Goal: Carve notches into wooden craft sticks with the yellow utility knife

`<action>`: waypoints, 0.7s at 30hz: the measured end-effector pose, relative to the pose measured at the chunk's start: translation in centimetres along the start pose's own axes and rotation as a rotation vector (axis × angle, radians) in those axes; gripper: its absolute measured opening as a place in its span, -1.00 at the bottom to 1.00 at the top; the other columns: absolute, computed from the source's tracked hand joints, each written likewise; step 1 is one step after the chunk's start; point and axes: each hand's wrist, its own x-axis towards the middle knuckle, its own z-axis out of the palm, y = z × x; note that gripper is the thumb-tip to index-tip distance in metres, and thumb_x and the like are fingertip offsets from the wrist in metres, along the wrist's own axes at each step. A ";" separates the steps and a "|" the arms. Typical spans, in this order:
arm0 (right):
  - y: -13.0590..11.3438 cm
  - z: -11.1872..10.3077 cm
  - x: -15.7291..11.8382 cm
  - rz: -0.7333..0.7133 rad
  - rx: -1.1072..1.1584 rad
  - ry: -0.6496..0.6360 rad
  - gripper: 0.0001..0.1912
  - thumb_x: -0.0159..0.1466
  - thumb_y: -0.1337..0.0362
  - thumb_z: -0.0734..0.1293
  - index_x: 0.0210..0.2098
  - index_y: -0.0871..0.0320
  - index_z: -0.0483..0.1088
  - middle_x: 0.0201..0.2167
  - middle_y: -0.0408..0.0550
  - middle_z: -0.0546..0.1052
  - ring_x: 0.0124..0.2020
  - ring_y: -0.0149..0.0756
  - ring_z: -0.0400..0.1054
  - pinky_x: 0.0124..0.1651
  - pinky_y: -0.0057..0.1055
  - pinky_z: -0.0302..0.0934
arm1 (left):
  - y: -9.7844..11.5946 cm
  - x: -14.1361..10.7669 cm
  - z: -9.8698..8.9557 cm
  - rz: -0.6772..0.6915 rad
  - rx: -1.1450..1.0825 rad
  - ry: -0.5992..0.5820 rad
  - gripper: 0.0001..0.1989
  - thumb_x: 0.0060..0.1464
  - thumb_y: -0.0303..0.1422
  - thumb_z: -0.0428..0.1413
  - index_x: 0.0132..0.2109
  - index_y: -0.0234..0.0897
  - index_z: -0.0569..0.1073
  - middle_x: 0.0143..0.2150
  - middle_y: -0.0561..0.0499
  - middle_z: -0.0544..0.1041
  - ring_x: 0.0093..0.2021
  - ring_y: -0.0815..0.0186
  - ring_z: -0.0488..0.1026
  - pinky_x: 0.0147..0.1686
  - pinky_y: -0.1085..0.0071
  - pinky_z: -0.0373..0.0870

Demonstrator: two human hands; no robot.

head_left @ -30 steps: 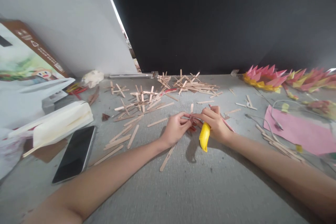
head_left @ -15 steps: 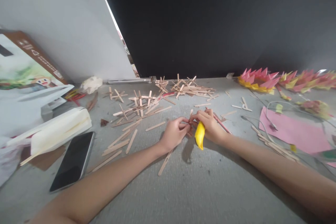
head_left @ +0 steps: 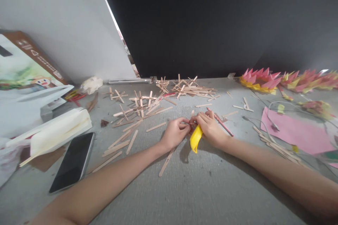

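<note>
Yellow plastic shows under the right hand (head_left: 210, 130), whose grip is wrapped around a ridged tool (head_left: 195, 139) just above the grey table (head_left: 200, 197). Beside it, the left hand (head_left: 174, 133) has its fingers bent together; what lies between them is hidden, so I can't tell whether that grip holds anything. A short wooden stick (head_left: 192, 113) shows just beyond the fingertips, and a slim red rod (head_left: 221, 123) lies beside the right hand. More craft sticks (head_left: 200, 90) are heaped farther back, loose, in no container. Over on the left, a cream packet (head_left: 63, 124) lies near a phone (head_left: 72, 161), a thin stick jutting at its near corner. A pale plastic bag (head_left: 23, 103) slumps before a printed package (head_left: 34, 66); the contents of both are out of my sight.
</note>
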 end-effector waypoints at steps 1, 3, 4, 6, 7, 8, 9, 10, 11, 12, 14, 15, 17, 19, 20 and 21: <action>-0.1 -0.1 0.0 -0.006 -0.013 -0.007 -0.83 0.41 0.50 0.29 -0.08 0.12 0.35 -0.19 0.01 0.57 -0.17 -0.10 0.43 0.03 -0.19 0.00 | 0.0 0.0 0.0 -0.011 -0.019 -0.007 -0.85 0.18 -0.37 0.27 -0.14 -0.28 0.50 -0.37 -0.01 0.70 -0.35 0.25 0.68 -0.28 0.42 0.54; -0.2 -0.3 0.0 -0.018 -0.035 -0.022 -0.83 0.42 0.50 0.27 -0.08 0.13 0.35 -0.19 0.04 0.57 -0.17 -0.08 0.43 0.01 -0.19 0.00 | 0.2 0.0 -0.1 -0.025 -0.061 -0.028 -0.82 0.16 -0.34 0.30 -0.13 -0.29 0.50 -0.35 -0.03 0.71 -0.33 0.23 0.68 -0.26 0.41 0.55; -0.2 -0.3 0.0 -0.021 -0.039 -0.029 -0.84 0.43 0.49 0.27 -0.07 0.13 0.35 -0.19 0.05 0.57 -0.17 -0.07 0.42 0.00 -0.19 0.01 | 0.3 0.0 -0.2 -0.030 -0.077 -0.039 -0.80 0.15 -0.33 0.31 -0.12 -0.29 0.51 -0.34 -0.04 0.71 -0.32 0.23 0.68 -0.25 0.40 0.55; -0.2 -0.2 0.0 -0.009 -0.021 -0.028 -0.85 0.42 0.47 0.28 -0.07 0.13 0.34 -0.19 0.04 0.57 -0.16 -0.07 0.43 0.01 -0.18 0.01 | 0.5 0.0 -0.2 -0.039 -0.091 -0.050 -0.77 0.13 -0.32 0.33 -0.10 -0.30 0.52 -0.34 -0.04 0.70 -0.34 0.24 0.67 -0.27 0.40 0.54; -0.2 0.0 0.0 0.005 0.005 -0.020 -0.85 0.41 0.47 0.29 -0.07 0.13 0.34 -0.19 0.03 0.57 -0.16 -0.08 0.44 0.01 -0.18 0.01 | 0.6 0.1 -0.3 -0.043 -0.092 -0.050 -0.76 0.12 -0.33 0.33 -0.10 -0.31 0.53 -0.35 -0.04 0.70 -0.35 0.25 0.66 -0.28 0.41 0.54; -0.1 0.2 -0.1 0.023 0.038 -0.004 -0.84 0.41 0.46 0.31 -0.08 0.12 0.33 -0.19 0.01 0.58 -0.16 -0.09 0.45 0.01 -0.18 0.01 | 0.7 0.1 -0.3 -0.043 -0.093 -0.047 -0.76 0.12 -0.33 0.33 -0.10 -0.31 0.54 -0.36 -0.02 0.69 -0.37 0.27 0.64 -0.29 0.42 0.52; 0.0 0.4 -0.1 0.042 0.071 0.018 -0.84 0.40 0.45 0.32 -0.09 0.11 0.32 -0.19 -0.01 0.59 -0.17 -0.11 0.46 0.02 -0.18 0.02 | 0.9 0.1 -0.3 -0.041 -0.099 -0.042 -0.77 0.12 -0.32 0.33 -0.10 -0.32 0.55 -0.37 -0.02 0.68 -0.38 0.29 0.63 -0.29 0.43 0.52; 0.1 0.6 -0.1 0.059 0.100 0.042 -0.84 0.39 0.44 0.33 -0.10 0.10 0.31 -0.19 -0.03 0.59 -0.18 -0.12 0.47 0.01 -0.18 0.02 | 1.0 0.2 -0.3 -0.038 -0.112 -0.041 -0.77 0.13 -0.31 0.33 -0.11 -0.32 0.56 -0.37 -0.01 0.67 -0.38 0.30 0.62 -0.29 0.43 0.51; 0.2 0.8 -0.1 0.071 0.122 0.062 -0.84 0.39 0.43 0.34 -0.11 0.09 0.31 -0.19 -0.05 0.60 -0.18 -0.13 0.47 0.01 -0.18 0.02 | 1.0 0.3 -0.4 -0.033 -0.130 -0.044 -0.77 0.14 -0.28 0.32 -0.11 -0.33 0.57 -0.36 -0.02 0.67 -0.38 0.30 0.61 -0.28 0.43 0.51; 0.3 0.9 -0.2 0.078 0.137 0.076 -0.85 0.39 0.41 0.35 -0.12 0.08 0.30 -0.19 -0.06 0.60 -0.19 -0.14 0.47 0.00 -0.18 0.03 | 1.1 0.4 -0.4 -0.026 -0.150 -0.053 -0.75 0.16 -0.25 0.31 -0.11 -0.33 0.59 -0.34 -0.03 0.67 -0.38 0.30 0.60 -0.27 0.41 0.51; 0.3 1.0 -0.2 0.083 0.159 0.088 -0.85 0.39 0.38 0.36 -0.12 0.07 0.30 -0.20 -0.06 0.60 -0.20 -0.14 0.46 -0.01 -0.18 0.04 | 1.1 0.5 -0.4 -0.009 -0.184 -0.086 -0.69 0.17 -0.17 0.32 -0.08 -0.34 0.60 -0.30 -0.06 0.67 -0.37 0.30 0.59 -0.24 0.38 0.51; 0.3 1.0 -0.2 0.080 0.168 0.085 -0.85 0.39 0.37 0.36 -0.12 0.06 0.30 -0.21 -0.06 0.59 -0.21 -0.14 0.46 -0.01 -0.18 0.05 | 1.0 0.5 -0.5 0.002 -0.196 -0.105 -0.64 0.17 -0.14 0.33 -0.05 -0.34 0.61 -0.29 -0.07 0.67 -0.37 0.29 0.58 -0.24 0.37 0.50; 0.2 0.9 -0.1 0.071 0.185 0.087 -0.85 0.38 0.38 0.36 -0.13 0.06 0.30 -0.21 -0.06 0.59 -0.23 -0.15 0.46 -0.02 -0.18 0.05 | 0.8 0.5 -0.6 0.025 -0.212 -0.132 -0.55 0.13 -0.11 0.38 0.01 -0.35 0.59 -0.30 -0.07 0.66 -0.37 0.29 0.57 -0.24 0.36 0.50; 0.2 0.9 -0.1 0.074 0.210 0.103 -0.83 0.34 0.40 0.36 -0.15 0.06 0.30 -0.23 -0.07 0.59 -0.24 -0.16 0.46 -0.03 -0.18 0.05 | 0.6 0.5 -0.8 0.037 -0.221 -0.153 -0.50 0.12 -0.10 0.39 0.06 -0.35 0.57 -0.29 -0.07 0.65 -0.35 0.28 0.58 -0.23 0.34 0.50; 0.2 0.9 -0.1 0.079 0.224 0.112 -0.82 0.32 0.42 0.36 -0.17 0.06 0.29 -0.24 -0.08 0.58 -0.24 -0.17 0.46 -0.03 -0.18 0.05 | 0.5 0.5 -0.9 0.041 -0.227 -0.162 -0.50 0.12 -0.11 0.39 0.08 -0.34 0.55 -0.28 -0.08 0.65 -0.34 0.27 0.59 -0.22 0.34 0.50; 0.2 0.9 0.0 0.086 0.237 0.118 -0.82 0.31 0.42 0.36 -0.18 0.06 0.30 -0.26 -0.10 0.58 -0.25 -0.17 0.47 -0.03 -0.18 0.05 | 0.5 0.4 -1.0 0.043 -0.234 -0.177 -0.49 0.13 -0.12 0.40 0.09 -0.33 0.54 -0.26 -0.08 0.65 -0.33 0.25 0.60 -0.21 0.33 0.51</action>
